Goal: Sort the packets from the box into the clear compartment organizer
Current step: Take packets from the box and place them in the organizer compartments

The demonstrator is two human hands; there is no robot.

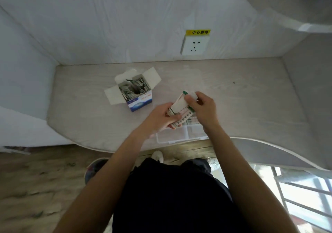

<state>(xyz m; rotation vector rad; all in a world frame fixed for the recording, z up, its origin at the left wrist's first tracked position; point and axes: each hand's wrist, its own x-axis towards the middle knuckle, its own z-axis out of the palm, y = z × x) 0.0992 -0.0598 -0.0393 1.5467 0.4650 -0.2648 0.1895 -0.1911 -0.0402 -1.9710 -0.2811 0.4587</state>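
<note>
Looks like a plain indoor room: pale wood-grain surface (233, 97), white wall socket (195, 45) with a yellow warning label (198, 32), wooden floor (36, 178).

The box (139, 97) looks like thin cardboard, glossy blue and white outside, matt inside its flaps. The packets (181, 110) look like printed paper. The organizer (172, 139) is clear smooth plastic. The table (233, 97) has pale matt wood grain.
</note>
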